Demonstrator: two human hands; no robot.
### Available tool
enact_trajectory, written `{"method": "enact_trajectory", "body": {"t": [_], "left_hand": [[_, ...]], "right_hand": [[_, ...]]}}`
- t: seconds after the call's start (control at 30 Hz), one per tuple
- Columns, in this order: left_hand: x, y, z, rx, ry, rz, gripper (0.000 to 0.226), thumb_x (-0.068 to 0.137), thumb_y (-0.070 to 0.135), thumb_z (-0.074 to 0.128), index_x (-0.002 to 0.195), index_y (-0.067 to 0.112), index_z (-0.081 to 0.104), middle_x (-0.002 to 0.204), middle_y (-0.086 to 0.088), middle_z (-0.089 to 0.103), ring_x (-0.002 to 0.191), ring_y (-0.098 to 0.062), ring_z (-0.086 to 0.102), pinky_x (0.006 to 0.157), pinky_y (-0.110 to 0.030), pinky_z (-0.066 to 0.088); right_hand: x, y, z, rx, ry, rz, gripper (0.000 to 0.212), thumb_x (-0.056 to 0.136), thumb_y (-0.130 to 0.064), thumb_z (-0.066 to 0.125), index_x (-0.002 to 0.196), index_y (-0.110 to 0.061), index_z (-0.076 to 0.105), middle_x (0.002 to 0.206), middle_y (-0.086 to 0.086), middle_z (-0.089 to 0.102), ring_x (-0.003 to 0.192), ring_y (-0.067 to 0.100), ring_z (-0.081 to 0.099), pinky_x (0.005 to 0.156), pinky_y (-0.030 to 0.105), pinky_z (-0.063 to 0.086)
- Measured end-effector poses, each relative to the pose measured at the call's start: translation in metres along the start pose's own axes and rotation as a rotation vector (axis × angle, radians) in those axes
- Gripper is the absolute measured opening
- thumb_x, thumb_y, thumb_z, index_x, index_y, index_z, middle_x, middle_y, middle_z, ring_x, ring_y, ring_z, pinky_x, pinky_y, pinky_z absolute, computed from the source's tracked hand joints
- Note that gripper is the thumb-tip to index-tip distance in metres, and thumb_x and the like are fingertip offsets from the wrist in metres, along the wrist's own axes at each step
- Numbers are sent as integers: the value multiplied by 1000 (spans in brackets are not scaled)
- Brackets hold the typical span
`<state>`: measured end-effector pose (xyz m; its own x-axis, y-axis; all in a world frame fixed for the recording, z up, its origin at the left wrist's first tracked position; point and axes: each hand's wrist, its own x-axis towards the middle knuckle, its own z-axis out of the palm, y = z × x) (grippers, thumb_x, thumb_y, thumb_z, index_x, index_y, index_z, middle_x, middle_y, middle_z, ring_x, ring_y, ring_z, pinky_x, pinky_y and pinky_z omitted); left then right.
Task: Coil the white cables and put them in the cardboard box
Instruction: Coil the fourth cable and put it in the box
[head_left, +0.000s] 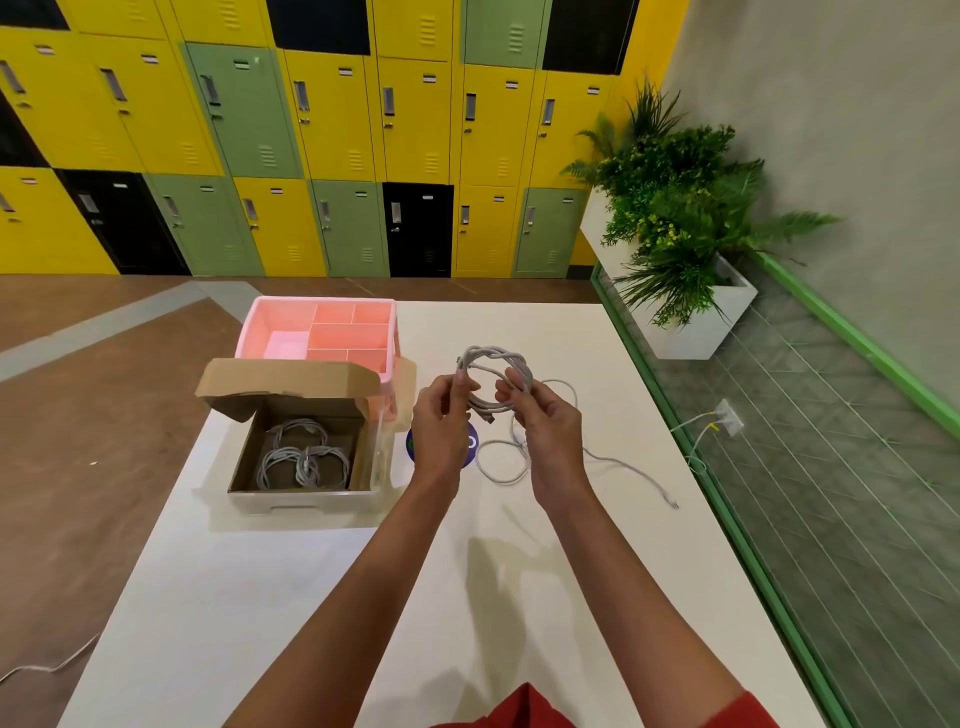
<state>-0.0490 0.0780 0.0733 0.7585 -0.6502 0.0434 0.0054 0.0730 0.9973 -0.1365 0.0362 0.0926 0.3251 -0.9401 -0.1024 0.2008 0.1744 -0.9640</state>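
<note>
A person's left hand (441, 423) and right hand (551, 428) are pinching opposite sides of a coiled white cable (493, 371) above the counter (467, 571), a loose length (626, 466) trailing right. At left, the open cardboard box (245, 453) is holding more coiled cables (304, 460).

Bright, even overhead light. Soft arm shadows on table (311, 597), lower ctr. Pink bin (249, 332) floor blown out. Lockers (332, 130) bow toward frame edges, wide-angle distortion; ctr sharp.
</note>
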Motion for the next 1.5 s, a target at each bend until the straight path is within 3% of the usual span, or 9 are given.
{"method": "enact_trajectory", "body": {"t": [0.27, 0.4, 0.63, 0.77, 0.9, 1.03, 1.2, 1.33, 1.5], "left_hand": [[-2, 5, -4, -29, -10, -84, 17, 98, 26, 51, 83, 28, 60, 82, 3, 65, 91, -33, 65, 86, -43, 54], [0, 0, -3, 0, 20, -100, 8, 98, 24, 50, 100, 18, 55, 86, 2, 63, 91, -26, 64, 84, -35, 54], [4, -5, -7, 31, -17, -76, 18, 102, 21, 43, 99, 23, 61, 87, -4, 62, 81, -22, 64, 77, -34, 55], [5, 0, -13, 23, -101, -32, 15, 101, 16, 45, 99, 14, 60, 88, -4, 64, 72, -16, 65, 64, -19, 55], [6, 1, -16, 10, -159, -24, 14, 100, 14, 45, 101, 11, 59, 93, -11, 65, 70, -14, 68, 60, -16, 54], [2, -2, -13, 10, -113, -17, 15, 101, 14, 45, 98, 14, 59, 88, -10, 65, 67, -11, 68, 58, -13, 52], [2, -3, -11, 21, -69, 41, 14, 100, 15, 47, 100, 13, 61, 89, -11, 65, 77, -17, 67, 61, -12, 52], [4, -3, -16, -35, -53, -15, 12, 98, 17, 50, 97, 16, 62, 85, -6, 66, 74, -14, 68, 61, -16, 54], [9, -6, -22, -37, -12, -67, 11, 98, 20, 52, 96, 17, 62, 86, -7, 66, 72, -19, 70, 64, -26, 59]], "right_hand": [[3, 3, -3, -193, -106, 64, 22, 101, -13, 43, 104, -14, 65, 88, 2, 66, 82, 3, 63, 73, 18, 42], [2, 3, -1, -230, -136, 104, 26, 103, -15, 36, 93, -19, 59, 83, 0, 59, 82, 7, 59, 73, 20, 41], [1, -4, 4, -231, -171, 186, 27, 96, -10, 37, 73, -19, 48, 72, -4, 50, 71, 7, 49, 71, 27, 33], [4, -6, -1, -233, -131, 210, 23, 93, -16, 45, 70, -18, 50, 73, -5, 52, 74, 9, 51, 75, 30, 35], [6, -11, -4, -373, -226, 206, 26, 84, -34, 63, 75, -17, 46, 82, 2, 51, 84, 16, 53, 74, 31, 38], [7, -9, -2, -389, -169, 284, 17, 88, -16, 62, 95, -15, 47, 90, 4, 55, 73, 11, 55, 65, 24, 42], [9, -4, 3, 9, 37, 316, 45, 85, 8, 60, 122, -4, 37, 84, 16, 62, 64, 20, 63, 65, 23, 55], [13, -9, -1, 77, 5, 367, 64, 83, 13, 64, 135, 3, 28, 89, 22, 63, 70, 23, 64, 60, 20, 56], [14, -12, -4, -46, -77, 387, 59, 87, 10, 60, 136, 2, 29, 78, 15, 62, 63, 16, 60, 58, 21, 48]]}}
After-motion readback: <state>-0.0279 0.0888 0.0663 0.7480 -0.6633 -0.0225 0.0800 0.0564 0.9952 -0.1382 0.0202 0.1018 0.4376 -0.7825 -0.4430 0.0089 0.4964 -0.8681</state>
